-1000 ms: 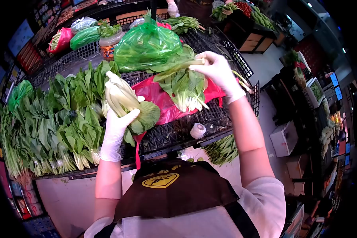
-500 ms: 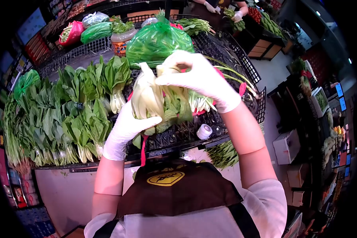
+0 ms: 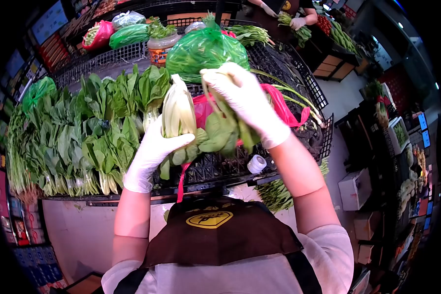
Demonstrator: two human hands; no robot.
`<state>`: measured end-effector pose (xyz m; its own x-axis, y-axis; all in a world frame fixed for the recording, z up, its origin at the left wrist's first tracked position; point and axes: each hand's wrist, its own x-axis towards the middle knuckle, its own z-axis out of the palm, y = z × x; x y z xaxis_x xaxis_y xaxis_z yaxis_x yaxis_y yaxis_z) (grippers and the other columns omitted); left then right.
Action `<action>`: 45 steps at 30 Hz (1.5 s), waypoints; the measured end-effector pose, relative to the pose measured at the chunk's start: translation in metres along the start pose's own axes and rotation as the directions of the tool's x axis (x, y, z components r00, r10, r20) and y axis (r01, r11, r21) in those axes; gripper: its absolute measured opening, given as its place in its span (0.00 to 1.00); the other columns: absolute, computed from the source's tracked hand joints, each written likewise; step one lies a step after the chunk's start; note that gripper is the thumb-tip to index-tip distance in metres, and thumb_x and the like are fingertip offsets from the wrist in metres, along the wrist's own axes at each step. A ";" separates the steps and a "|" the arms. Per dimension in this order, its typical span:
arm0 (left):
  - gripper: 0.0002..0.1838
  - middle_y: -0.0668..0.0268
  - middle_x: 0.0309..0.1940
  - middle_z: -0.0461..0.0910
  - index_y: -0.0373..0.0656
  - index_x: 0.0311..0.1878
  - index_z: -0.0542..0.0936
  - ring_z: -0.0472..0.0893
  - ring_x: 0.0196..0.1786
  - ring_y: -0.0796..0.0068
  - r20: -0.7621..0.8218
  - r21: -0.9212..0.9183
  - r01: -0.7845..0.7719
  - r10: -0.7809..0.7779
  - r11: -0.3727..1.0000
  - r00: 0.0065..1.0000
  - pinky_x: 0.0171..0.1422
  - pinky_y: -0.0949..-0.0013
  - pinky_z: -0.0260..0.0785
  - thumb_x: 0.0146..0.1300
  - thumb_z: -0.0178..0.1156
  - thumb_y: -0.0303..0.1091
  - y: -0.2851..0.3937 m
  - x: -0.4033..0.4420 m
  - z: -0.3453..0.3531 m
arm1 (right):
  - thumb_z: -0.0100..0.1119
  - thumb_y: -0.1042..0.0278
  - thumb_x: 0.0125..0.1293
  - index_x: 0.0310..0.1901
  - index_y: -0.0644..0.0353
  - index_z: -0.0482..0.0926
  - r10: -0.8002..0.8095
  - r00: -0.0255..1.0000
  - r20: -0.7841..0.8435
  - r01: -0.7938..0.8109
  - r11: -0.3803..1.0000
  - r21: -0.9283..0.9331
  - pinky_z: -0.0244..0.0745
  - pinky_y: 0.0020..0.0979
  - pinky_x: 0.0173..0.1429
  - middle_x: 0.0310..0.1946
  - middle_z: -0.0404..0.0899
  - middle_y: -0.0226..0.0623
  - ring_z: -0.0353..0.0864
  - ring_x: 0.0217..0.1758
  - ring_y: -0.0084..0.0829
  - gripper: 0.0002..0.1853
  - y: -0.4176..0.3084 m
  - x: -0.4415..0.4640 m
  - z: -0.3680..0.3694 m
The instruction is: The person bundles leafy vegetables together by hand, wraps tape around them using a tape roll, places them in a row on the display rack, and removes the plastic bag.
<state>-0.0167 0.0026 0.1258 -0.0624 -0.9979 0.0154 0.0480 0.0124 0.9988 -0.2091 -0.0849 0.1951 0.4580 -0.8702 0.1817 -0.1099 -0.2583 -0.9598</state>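
Observation:
My left hand [image 3: 151, 156], in a white glove, grips a bunch of leafy greens [image 3: 179, 111] with its pale stem ends up and its leaves hanging below. To the right of it, my gloved right hand [image 3: 244, 100] is closed on a few more leafy green stalks [image 3: 224, 131], stem ends also up and leaves down. These stalks are apart from the bunch at the stem ends, while the leaves come close together. Behind my right hand lies a red plastic bag [image 3: 281, 108]. Below it, a white roll [image 3: 256, 164] rests on the black crate surface.
Rows of upright leafy greens [image 3: 100, 130] fill the left side of the stand. A full green plastic bag [image 3: 206, 51] and a plastic jar [image 3: 160, 48] sit at the back. Long stalks [image 3: 299, 100] lie at right. Across the stand, a co-worker's gloved hands [image 3: 297, 23] hold greens.
My right hand has drawn its stalks away from the bunch in my left hand, and its fingers have turned downward. More of the red bag shows. The view has shifted slightly.

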 end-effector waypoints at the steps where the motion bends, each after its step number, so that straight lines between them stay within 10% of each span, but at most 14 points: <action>1: 0.29 0.67 0.47 0.78 0.36 0.57 0.72 0.76 0.49 0.79 -0.013 -0.055 -0.026 0.025 0.998 1.000 0.57 0.72 0.69 0.53 0.70 0.32 -0.003 0.002 0.008 | 0.64 0.54 0.64 0.41 0.64 0.77 -0.117 0.992 -0.050 0.117 0.993 -0.008 0.71 0.24 0.44 0.32 0.78 0.31 0.75 0.37 0.20 0.19 0.010 0.000 0.013; 6: 0.27 0.67 0.48 0.77 0.37 0.59 0.72 0.76 0.50 0.77 0.004 -0.199 0.025 -0.025 0.980 1.000 0.57 0.71 0.68 0.57 0.67 0.33 -0.030 0.008 0.028 | 0.55 0.53 0.70 0.43 0.65 0.74 -0.122 0.954 -0.274 0.173 0.970 0.172 0.72 0.28 0.49 0.45 0.77 0.40 0.77 0.45 0.26 0.19 0.073 0.013 0.056; 9: 0.26 0.68 0.49 0.77 0.37 0.60 0.72 0.76 0.50 0.77 -0.007 -0.210 0.046 -0.048 0.977 0.999 0.57 0.71 0.68 0.58 0.65 0.34 -0.047 0.007 0.031 | 0.51 0.50 0.72 0.47 0.66 0.73 0.021 0.974 -0.227 0.089 0.883 0.461 0.71 0.31 0.55 0.50 0.75 0.43 0.77 0.50 0.31 0.22 0.069 0.006 0.068; 13: 0.33 0.64 0.57 0.73 0.37 0.65 0.67 0.73 0.59 0.72 -0.018 -0.206 -0.020 0.017 0.978 1.000 0.64 0.67 0.64 0.57 0.66 0.35 -0.076 0.009 0.034 | 0.45 0.47 0.73 0.52 0.65 0.72 0.032 0.993 -0.113 -0.004 0.972 0.235 0.68 0.34 0.60 0.47 0.78 0.42 0.77 0.51 0.33 0.25 0.084 0.010 0.069; 19: 0.41 0.61 0.60 0.70 0.36 0.67 0.62 0.72 0.60 0.68 -0.235 -0.203 -0.008 -0.041 0.979 0.971 0.67 0.66 0.64 0.50 0.72 0.31 -0.101 0.015 0.039 | 0.47 0.48 0.71 0.48 0.67 0.75 -0.064 0.997 0.050 0.030 0.860 0.509 0.69 0.34 0.59 0.47 0.78 0.45 0.77 0.53 0.35 0.24 0.123 0.028 0.091; 21: 0.40 0.61 0.60 0.70 0.37 0.68 0.61 0.72 0.61 0.68 -0.234 -0.347 -0.031 -0.054 0.938 0.971 0.67 0.65 0.64 0.52 0.70 0.29 -0.106 0.014 0.036 | 0.45 0.38 0.68 0.56 0.68 0.73 -0.011 0.978 0.210 0.000 0.999 0.051 0.64 0.37 0.65 0.53 0.75 0.50 0.73 0.59 0.40 0.34 0.104 0.026 0.073; 24: 0.39 0.61 0.61 0.69 0.37 0.69 0.60 0.71 0.62 0.66 -0.206 -0.516 -0.020 -0.101 0.856 0.973 0.68 0.64 0.63 0.54 0.65 0.27 -0.093 0.006 0.042 | 0.50 0.35 0.66 0.62 0.72 0.66 0.030 0.932 0.362 -0.079 0.989 0.121 0.61 0.36 0.68 0.57 0.73 0.55 0.70 0.63 0.40 0.41 0.087 0.021 0.055; 28: 0.35 0.56 0.53 0.76 0.35 0.65 0.63 0.75 0.58 0.61 -0.166 -0.565 -0.085 -0.013 0.821 0.986 0.68 0.57 0.65 0.54 0.65 0.31 -0.089 0.005 0.027 | 0.57 0.40 0.63 0.63 0.70 0.65 0.014 1.000 0.012 -0.012 0.991 -0.130 0.74 0.37 0.56 0.54 0.75 0.55 0.81 0.51 0.41 0.40 0.088 0.012 -0.015; 31: 0.33 0.54 0.51 0.76 0.34 0.62 0.66 0.76 0.56 0.61 -0.247 -0.460 -0.119 0.002 0.880 0.969 0.66 0.58 0.68 0.53 0.65 0.29 -0.086 0.000 0.004 | 0.63 0.41 0.57 0.55 0.65 0.70 0.130 0.985 -0.112 -0.163 0.499 -0.851 0.77 0.40 0.47 0.40 0.80 0.51 0.82 0.45 0.45 0.36 0.154 -0.017 -0.061; 33: 0.34 0.53 0.52 0.77 0.33 0.63 0.65 0.77 0.56 0.61 -0.282 -0.490 -0.126 -0.019 0.863 0.959 0.65 0.57 0.68 0.53 0.65 0.29 -0.087 0.000 -0.004 | 0.69 0.45 0.52 0.49 0.66 0.71 0.356 0.928 -0.114 -0.256 0.384 -0.887 0.76 0.41 0.46 0.35 0.81 0.49 0.82 0.38 0.46 0.34 0.181 -0.042 -0.055; 35: 0.34 0.53 0.53 0.76 0.33 0.64 0.65 0.77 0.56 0.61 -0.317 -0.510 -0.128 -0.047 0.850 0.947 0.65 0.57 0.68 0.53 0.65 0.29 -0.086 0.003 -0.008 | 0.69 0.45 0.50 0.45 0.66 0.71 -0.048 0.995 -0.087 -0.068 0.311 -0.948 0.76 0.41 0.43 0.32 0.80 0.48 0.82 0.35 0.43 0.32 0.223 -0.062 -0.044; 41: 0.32 0.52 0.55 0.75 0.34 0.64 0.65 0.77 0.57 0.62 -0.349 -0.478 -0.168 -0.011 0.862 0.937 0.66 0.58 0.68 0.55 0.62 0.25 -0.067 0.008 -0.009 | 0.59 0.52 0.58 0.37 0.56 0.76 -0.080 0.889 -0.451 -0.296 0.651 -0.699 0.75 0.39 0.40 0.30 0.78 0.40 0.81 0.35 0.41 0.15 0.168 -0.031 -0.070; 43: 0.32 0.52 0.54 0.76 0.34 0.64 0.65 0.77 0.57 0.62 -0.367 -0.488 -0.203 0.012 0.849 0.930 0.65 0.59 0.68 0.55 0.63 0.26 -0.063 0.013 -0.010 | 0.65 0.63 0.58 0.44 0.61 0.79 -0.023 0.889 -0.457 -0.076 0.977 -0.197 0.72 0.26 0.37 0.31 0.77 0.29 0.76 0.33 0.22 0.15 0.121 -0.019 -0.088; 45: 0.33 0.53 0.55 0.75 0.34 0.64 0.65 0.77 0.56 0.62 -0.323 -0.425 -0.157 0.013 0.892 0.946 0.65 0.59 0.68 0.55 0.63 0.28 -0.060 0.015 -0.015 | 0.69 0.67 0.56 0.45 0.65 0.80 -0.049 0.913 -0.406 -0.023 0.985 -0.170 0.66 0.16 0.38 0.33 0.76 0.22 0.67 0.31 0.12 0.17 0.085 -0.010 -0.111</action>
<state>-0.0057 -0.0138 0.0658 0.2634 -0.9646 0.0122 0.4761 0.1410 0.8680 -0.3204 -0.1447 0.1353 0.0656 -0.9518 0.2995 -0.2681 -0.3059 -0.9135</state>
